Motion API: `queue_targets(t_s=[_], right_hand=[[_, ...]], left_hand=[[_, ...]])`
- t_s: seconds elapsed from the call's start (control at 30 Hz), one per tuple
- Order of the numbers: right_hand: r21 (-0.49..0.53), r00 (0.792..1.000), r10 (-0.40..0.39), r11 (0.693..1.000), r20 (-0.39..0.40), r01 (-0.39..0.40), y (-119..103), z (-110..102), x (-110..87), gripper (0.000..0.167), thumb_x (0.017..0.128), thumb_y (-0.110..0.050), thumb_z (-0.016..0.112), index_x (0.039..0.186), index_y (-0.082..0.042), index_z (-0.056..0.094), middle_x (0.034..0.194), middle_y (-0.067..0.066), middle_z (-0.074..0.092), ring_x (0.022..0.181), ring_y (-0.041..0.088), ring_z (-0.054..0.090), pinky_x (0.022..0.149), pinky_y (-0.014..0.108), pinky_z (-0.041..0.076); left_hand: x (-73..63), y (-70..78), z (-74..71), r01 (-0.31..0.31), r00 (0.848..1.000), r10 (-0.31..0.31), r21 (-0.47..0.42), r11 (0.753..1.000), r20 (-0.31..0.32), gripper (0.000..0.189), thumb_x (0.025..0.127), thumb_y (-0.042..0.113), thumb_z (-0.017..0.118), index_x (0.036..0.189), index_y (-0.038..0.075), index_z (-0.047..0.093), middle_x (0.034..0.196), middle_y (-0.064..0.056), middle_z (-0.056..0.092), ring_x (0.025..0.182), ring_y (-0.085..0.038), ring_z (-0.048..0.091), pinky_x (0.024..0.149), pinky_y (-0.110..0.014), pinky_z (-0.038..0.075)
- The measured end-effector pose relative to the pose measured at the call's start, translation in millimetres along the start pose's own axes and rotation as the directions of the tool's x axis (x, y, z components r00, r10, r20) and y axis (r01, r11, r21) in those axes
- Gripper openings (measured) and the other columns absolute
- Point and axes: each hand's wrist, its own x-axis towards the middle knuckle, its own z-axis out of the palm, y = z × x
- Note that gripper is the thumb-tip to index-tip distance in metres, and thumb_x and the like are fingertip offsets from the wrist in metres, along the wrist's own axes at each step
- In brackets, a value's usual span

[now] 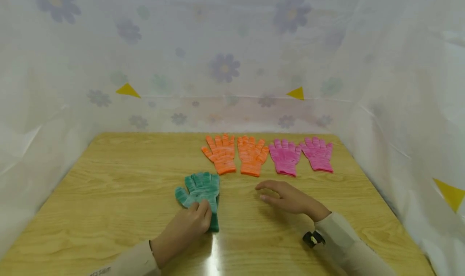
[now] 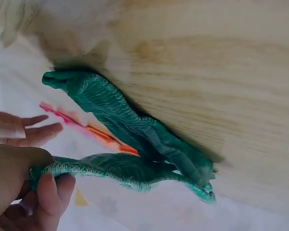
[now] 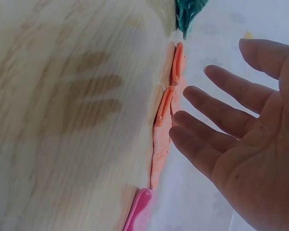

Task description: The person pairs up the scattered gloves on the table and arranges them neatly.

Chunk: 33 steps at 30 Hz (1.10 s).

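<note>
Green gloves [image 1: 201,186], head view, sit on the surface [image 1: 98,211] with room leftward; orange gloves [image 1: 222,157] line its far edge. Left wrist: left hand [image 2: 19,168], partly cropped, pinches a raised cuff [image 2: 89,171]. Right wrist: right hand [image 3: 260,144] spread wide, pink glove [image 3: 140,211] cut off.

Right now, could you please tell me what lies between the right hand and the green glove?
In the head view, only bare tabletop lies between the right hand and the green glove that the left hand pinches.
</note>
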Motion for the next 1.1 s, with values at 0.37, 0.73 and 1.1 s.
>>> queue_targets(t_s=[0.37, 0.73, 1.1], right_hand=[[0.021, 0.998, 0.029, 0.999, 0.048, -0.030, 2.4, 2.0, -0.9, 0.046, 0.102, -0.036, 0.044, 0.135, -0.005, 0.051, 0.136, 0.008, 0.053, 0.130, 0.029, 0.045, 0.104, 0.052, 0.038], [0.017, 0.999, 0.010, 1.000, 0.044, -0.011, 0.9, 1.5, -1.0, 0.045, 0.103, -0.035, 0.043, 0.134, -0.003, 0.052, 0.135, 0.010, 0.054, 0.129, 0.032, 0.047, 0.103, 0.053, 0.039], [0.022, 0.999, 0.018, 1.000, 0.047, -0.019, 6.2, 4.4, -0.7, 0.046, 0.102, -0.036, 0.044, 0.134, -0.004, 0.052, 0.135, 0.008, 0.054, 0.130, 0.029, 0.046, 0.105, 0.051, 0.038]], left_hand=[[-5.4, 8.0, 7.9, 0.035, 0.927, 0.008, -0.107, 0.994, 0.374, 0.007, 0.081, 0.006, 0.072, 0.079, 0.003, 0.067, 0.070, -0.002, 0.046, 0.054, -0.010, 0.048, 0.039, -0.018, 0.039], [-5.9, 0.2, -3.5, 0.036, 0.948, 0.030, -0.201, 0.979, 0.318, 0.024, 0.076, 0.005, 0.078, 0.093, 0.006, 0.060, 0.080, -0.004, 0.053, 0.056, -0.011, 0.050, 0.040, -0.017, 0.040], [-7.9, -11.7, -9.1, -0.020, 0.901, 0.137, -0.277, 0.961, 0.411, 0.012, 0.077, 0.009, 0.076, 0.077, 0.014, 0.065, 0.071, 0.002, 0.053, 0.058, -0.008, 0.051, 0.046, -0.020, 0.041]])
